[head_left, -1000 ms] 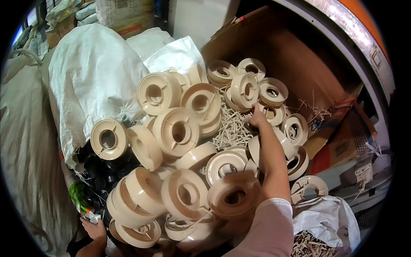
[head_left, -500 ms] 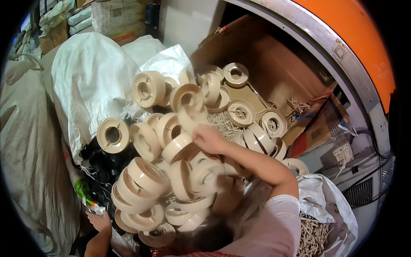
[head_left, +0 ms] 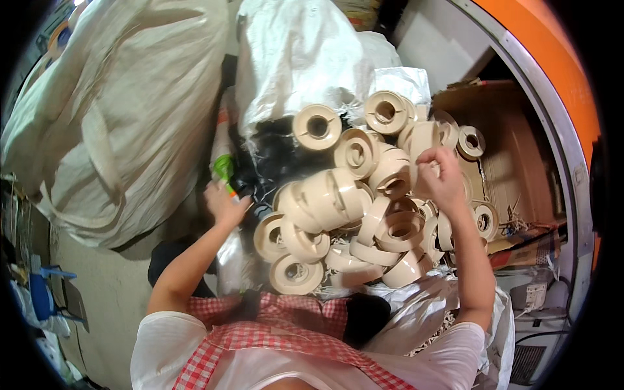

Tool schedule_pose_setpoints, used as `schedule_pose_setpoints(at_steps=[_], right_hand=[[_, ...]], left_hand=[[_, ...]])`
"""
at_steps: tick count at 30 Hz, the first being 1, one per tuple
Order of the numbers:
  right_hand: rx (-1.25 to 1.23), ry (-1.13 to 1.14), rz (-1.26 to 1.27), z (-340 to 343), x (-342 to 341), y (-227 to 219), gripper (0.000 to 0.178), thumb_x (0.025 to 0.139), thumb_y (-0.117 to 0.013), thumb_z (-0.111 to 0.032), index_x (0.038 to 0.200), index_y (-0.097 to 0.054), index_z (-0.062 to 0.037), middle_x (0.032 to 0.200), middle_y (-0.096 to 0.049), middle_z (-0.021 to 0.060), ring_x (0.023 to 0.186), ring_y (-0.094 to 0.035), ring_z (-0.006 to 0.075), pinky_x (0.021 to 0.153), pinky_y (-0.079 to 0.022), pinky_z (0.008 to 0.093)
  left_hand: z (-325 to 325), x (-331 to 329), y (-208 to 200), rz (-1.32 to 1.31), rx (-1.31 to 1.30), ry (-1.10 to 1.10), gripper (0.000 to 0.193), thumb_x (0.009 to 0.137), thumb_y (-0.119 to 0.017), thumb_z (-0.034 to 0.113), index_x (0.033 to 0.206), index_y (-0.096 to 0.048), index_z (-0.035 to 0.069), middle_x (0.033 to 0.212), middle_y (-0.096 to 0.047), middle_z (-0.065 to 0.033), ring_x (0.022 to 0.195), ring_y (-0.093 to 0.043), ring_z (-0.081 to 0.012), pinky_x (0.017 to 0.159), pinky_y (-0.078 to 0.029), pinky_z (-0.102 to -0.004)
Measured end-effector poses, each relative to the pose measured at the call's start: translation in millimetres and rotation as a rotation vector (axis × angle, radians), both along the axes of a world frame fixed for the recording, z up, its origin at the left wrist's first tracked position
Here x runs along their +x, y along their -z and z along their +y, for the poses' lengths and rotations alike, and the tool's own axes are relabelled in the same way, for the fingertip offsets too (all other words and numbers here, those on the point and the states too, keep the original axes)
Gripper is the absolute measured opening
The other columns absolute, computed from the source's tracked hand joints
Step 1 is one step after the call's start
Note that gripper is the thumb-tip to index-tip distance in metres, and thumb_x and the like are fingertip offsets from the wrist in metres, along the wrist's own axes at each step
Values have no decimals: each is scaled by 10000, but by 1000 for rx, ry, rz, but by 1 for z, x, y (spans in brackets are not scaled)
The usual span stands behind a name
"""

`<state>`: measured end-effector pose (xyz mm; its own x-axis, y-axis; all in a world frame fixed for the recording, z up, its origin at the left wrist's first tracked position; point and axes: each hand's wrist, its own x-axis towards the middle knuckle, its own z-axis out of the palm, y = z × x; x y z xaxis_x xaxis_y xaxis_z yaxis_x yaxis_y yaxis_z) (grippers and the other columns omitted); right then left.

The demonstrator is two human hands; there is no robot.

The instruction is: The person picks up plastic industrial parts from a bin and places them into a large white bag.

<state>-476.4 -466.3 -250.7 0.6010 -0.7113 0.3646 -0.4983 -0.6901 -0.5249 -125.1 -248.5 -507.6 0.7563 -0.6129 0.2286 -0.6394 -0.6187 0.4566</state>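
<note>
A heap of cream plastic rings (head_left: pixel 325 198), many with a smaller hub inside, lies in front of me. My right hand (head_left: pixel 443 179) is over the heap's right side, its fingers closed on the lower edge of an upright cream plastic ring (head_left: pixel 425 139). On the heap's left, my left hand (head_left: pixel 224 203) grips the rolled edge of a sack (head_left: pixel 223 166) with green and orange print. The thumb lies on the side toward the rings, and the fingers are partly blurred. Black rounded parts (head_left: pixel 270 156) show between that edge and the heap.
A large pale fabric bag (head_left: pixel 130 123) stands at the left. White woven sacks (head_left: pixel 302 58) rise behind the heap. On the right are a cardboard box (head_left: pixel 520 156) and a machine with an orange rim (head_left: pixel 559 78). A blue stool (head_left: pixel 42 292) stands at the far left.
The view has swung left and down, now showing my apron and both arms. My right hand still has a cream ring, now raised upright at the heap's right. My left hand remains at the sack's edge.
</note>
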Motion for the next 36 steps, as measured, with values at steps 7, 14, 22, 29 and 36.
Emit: schedule_pose_setpoints(at_steps=[7, 14, 22, 29, 36], right_hand=[[83, -528, 291, 127, 154, 87, 271, 852, -551, -169, 1098, -545, -56, 938, -630, 185, 811, -621, 366, 739, -487, 429], [360, 86, -145, 31, 249, 163, 315, 790, -643, -172, 1048, -563, -10, 836, -658, 142, 757, -642, 250, 680, -494, 340], [85, -152, 153, -56, 308, 336, 320, 835, -572, -302, 1079, -614, -100, 1161, -549, 161, 1033, -567, 301, 906, -460, 402], [-43, -14, 805, 44, 291, 241, 375, 792, -624, -249, 1139, -507, -169, 1138, -456, 214, 1051, -513, 413, 840, -502, 463], [36, 187, 74, 72, 226, 161, 406, 676, -570, -60, 1068, -506, 20, 1044, -557, 241, 1001, -523, 407, 869, -434, 466]], left_hand=[[-13, -46, -95, 1931, -750, 563, 540, 902, -595, 299, 1339, -416, 37, 1229, -553, -93, 1087, -561, -170, 889, -470, -310], [4, 16, -117, 1164, -623, 391, 605, 703, -709, 151, 1265, -516, 36, 1103, -622, -108, 953, -608, -185, 830, -495, -306], [12, 8, -146, 638, -584, 465, 826, 622, -773, 304, 1347, -443, 85, 1039, -526, -193, 1016, -526, -319, 925, -416, -383], [19, 31, -109, 605, -697, 358, 683, 661, -743, 158, 1281, -480, 48, 983, -563, -120, 734, -598, -175, 622, -503, -299], [21, 21, -72, 775, -751, 339, 695, 658, -745, 201, 1281, -483, 41, 1003, -616, -153, 895, -607, -261, 800, -488, -369]])
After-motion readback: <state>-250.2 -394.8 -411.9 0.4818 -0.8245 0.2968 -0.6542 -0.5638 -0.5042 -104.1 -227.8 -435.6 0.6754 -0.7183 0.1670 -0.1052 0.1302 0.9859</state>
